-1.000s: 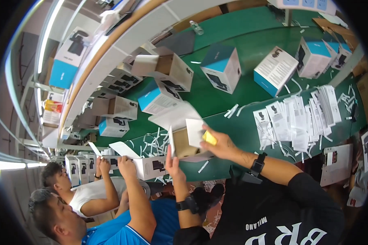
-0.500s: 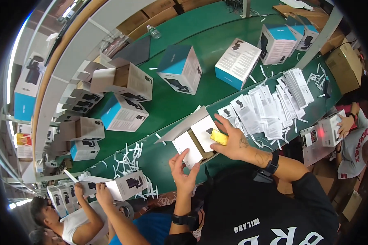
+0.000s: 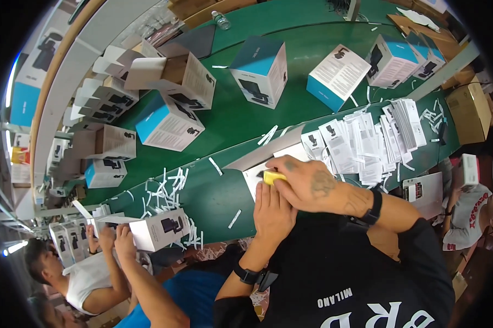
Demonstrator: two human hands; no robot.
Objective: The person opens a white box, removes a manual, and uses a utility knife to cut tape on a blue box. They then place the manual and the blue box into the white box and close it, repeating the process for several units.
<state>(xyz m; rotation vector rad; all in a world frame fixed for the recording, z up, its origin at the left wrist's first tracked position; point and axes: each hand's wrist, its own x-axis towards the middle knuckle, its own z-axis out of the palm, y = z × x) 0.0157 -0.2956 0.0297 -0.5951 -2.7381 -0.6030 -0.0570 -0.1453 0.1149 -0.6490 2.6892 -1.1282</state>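
Note:
A white carton (image 3: pixel 252 175) with a raised flap (image 3: pixel 265 147) lies at the near edge of the green bench in front of me. My right hand (image 3: pixel 306 183) is closed round a small yellow tool with a dark tip (image 3: pixel 273 176), held low over the carton's top. What kind of tool it is, I cannot make out. Just below it, my left hand (image 3: pixel 274 213) rests with its fingers stretched out against the carton's near side, holding nothing. Both hands cover most of the carton.
Loose white leaflets (image 3: pixel 361 145) spread to the right. Blue-and-white printed boxes (image 3: pixel 260 74) stand along the bench (image 3: pixel 224 131). Paper strips (image 3: pixel 167 188) lie left, beside a co-worker's printed box (image 3: pixel 162 229). Another person (image 3: pixel 468 208) works at the far right.
My right hand has moved left and down with the yellow tool, close to my left hand. My left hand has let go of the white flap and lies flat. The carton's flaps are lower.

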